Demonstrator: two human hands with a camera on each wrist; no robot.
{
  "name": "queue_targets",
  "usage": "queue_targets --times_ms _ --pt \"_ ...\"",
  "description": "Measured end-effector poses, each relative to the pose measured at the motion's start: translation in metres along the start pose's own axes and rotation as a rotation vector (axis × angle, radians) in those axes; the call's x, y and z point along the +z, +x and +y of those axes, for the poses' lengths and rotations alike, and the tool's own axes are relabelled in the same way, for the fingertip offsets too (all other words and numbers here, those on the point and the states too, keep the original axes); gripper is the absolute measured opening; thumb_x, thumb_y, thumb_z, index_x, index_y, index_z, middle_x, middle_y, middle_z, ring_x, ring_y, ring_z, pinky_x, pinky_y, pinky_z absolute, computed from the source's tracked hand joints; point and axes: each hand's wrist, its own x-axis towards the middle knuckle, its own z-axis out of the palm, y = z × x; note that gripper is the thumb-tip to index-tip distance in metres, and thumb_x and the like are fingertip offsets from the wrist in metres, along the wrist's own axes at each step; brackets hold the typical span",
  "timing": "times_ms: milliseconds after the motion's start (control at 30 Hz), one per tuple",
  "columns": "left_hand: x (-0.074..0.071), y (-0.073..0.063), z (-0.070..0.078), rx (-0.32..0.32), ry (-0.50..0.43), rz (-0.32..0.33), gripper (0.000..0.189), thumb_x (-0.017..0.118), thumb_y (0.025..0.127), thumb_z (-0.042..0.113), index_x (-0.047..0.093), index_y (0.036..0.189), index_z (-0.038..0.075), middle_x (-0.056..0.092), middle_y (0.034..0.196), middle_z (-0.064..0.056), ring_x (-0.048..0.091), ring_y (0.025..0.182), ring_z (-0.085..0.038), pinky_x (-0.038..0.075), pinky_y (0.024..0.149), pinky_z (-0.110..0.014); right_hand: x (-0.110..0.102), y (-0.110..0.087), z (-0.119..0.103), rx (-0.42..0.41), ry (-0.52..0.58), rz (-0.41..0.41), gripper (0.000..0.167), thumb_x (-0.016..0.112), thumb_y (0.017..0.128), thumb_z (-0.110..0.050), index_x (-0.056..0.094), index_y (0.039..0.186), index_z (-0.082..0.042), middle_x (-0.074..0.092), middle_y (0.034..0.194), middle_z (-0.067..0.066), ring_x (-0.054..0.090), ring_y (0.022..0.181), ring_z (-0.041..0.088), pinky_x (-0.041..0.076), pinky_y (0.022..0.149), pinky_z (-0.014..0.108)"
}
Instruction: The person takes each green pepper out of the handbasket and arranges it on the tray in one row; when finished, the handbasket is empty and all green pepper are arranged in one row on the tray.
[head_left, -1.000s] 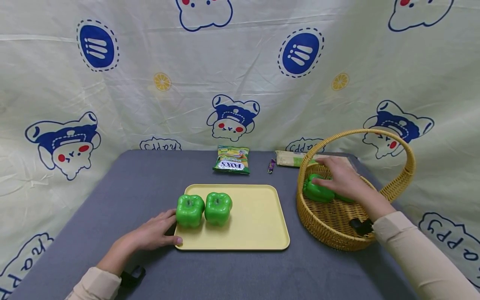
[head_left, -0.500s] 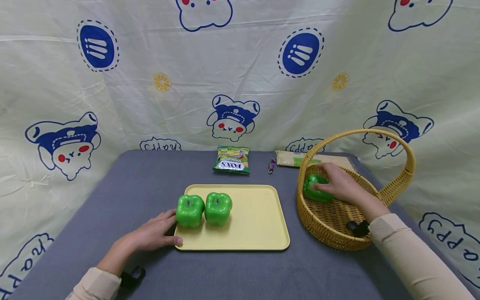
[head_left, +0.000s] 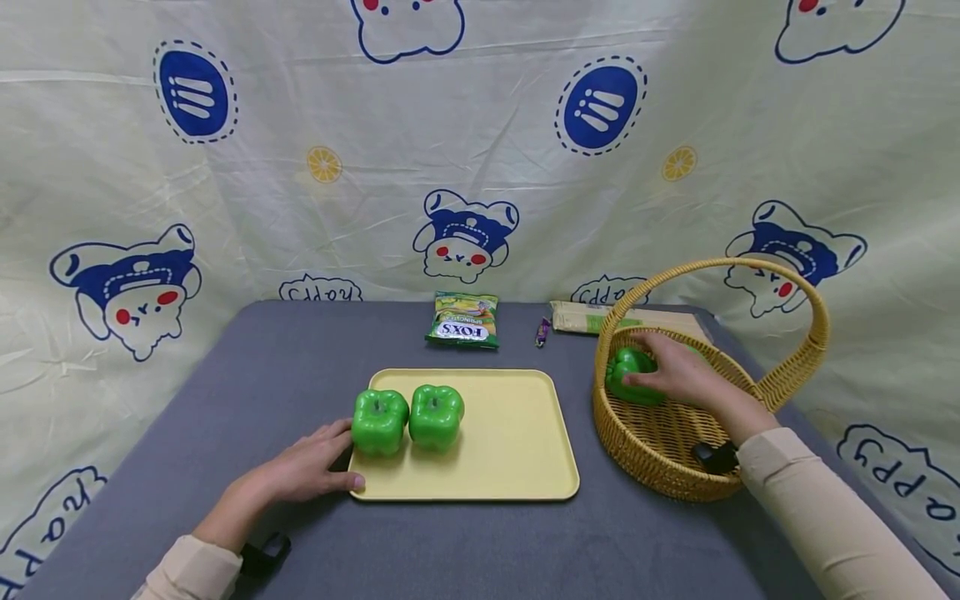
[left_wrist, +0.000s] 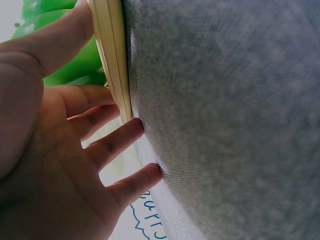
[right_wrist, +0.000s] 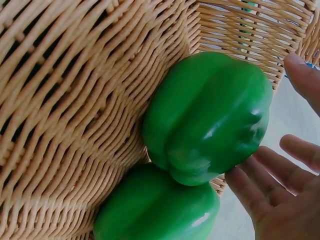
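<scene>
My left hand [head_left: 311, 462] rests at the left edge of the pale yellow tray [head_left: 510, 433]. Its thumb lies on the rim, and in the left wrist view the straight fingers [left_wrist: 125, 140] touch the tray's side and the cloth. Two green bell peppers stand side by side on the tray: one pepper [head_left: 380, 422] by my hand, the other pepper [head_left: 437, 417] to its right. My right hand [head_left: 682, 371] reaches into the wicker basket [head_left: 637, 458], fingers spread around a green pepper [right_wrist: 205, 120], fingertips right at its surface. Another green pepper [right_wrist: 155, 205] lies against it.
The basket's tall handle [head_left: 813, 333] arches over my right hand. Behind the tray lie a green snack bag [head_left: 463, 320], a small purple wrapped candy [head_left: 543, 331] and a long beige packet [head_left: 577, 317]. A printed cloth [head_left: 480, 125] hangs behind the grey table [head_left: 300, 358].
My right hand has shifted slightly lower and closer among the peppers in the basket. A bit of green now shows behind it. My left hand and the tray have stayed put.
</scene>
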Motion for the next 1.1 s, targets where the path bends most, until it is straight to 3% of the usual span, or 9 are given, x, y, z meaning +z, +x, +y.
queue_targets --times_ms 200,800,1100 --pt "-0.0009 -0.0004 0.0008 0.012 0.003 0.007 0.078 0.066 0.083 0.048 0.042 0.138 -0.003 0.038 0.144 -0.023 0.036 0.132 -0.047 0.033 0.099 -0.065 0.0008 -0.0009 0.0010 -0.014 -0.018 -0.012 0.076 0.070 0.084 -0.034 0.037 0.140 0.003 0.048 0.133 0.027 0.056 0.107 0.036 0.048 0.082 0.046" --pt "0.0002 -0.0009 0.0004 0.016 0.006 0.016 0.077 0.066 0.083 0.047 0.042 0.138 -0.002 0.039 0.144 -0.022 0.035 0.132 -0.049 0.032 0.098 -0.067 0.0042 -0.0045 0.0026 -0.008 -0.046 -0.030 0.079 0.073 0.080 -0.040 0.040 0.139 0.001 0.049 0.120 0.024 0.055 0.100 0.031 0.048 0.075 0.041" --pt "-0.0005 -0.0007 0.0012 0.011 0.009 0.008 0.077 0.066 0.083 0.047 0.042 0.138 -0.002 0.039 0.143 -0.022 0.035 0.132 -0.049 0.032 0.099 -0.066 0.0053 -0.0037 0.0064 -0.021 -0.042 -0.065 0.080 0.072 0.081 -0.038 0.038 0.138 0.005 0.055 0.124 0.025 0.058 0.104 0.032 0.049 0.081 0.046"
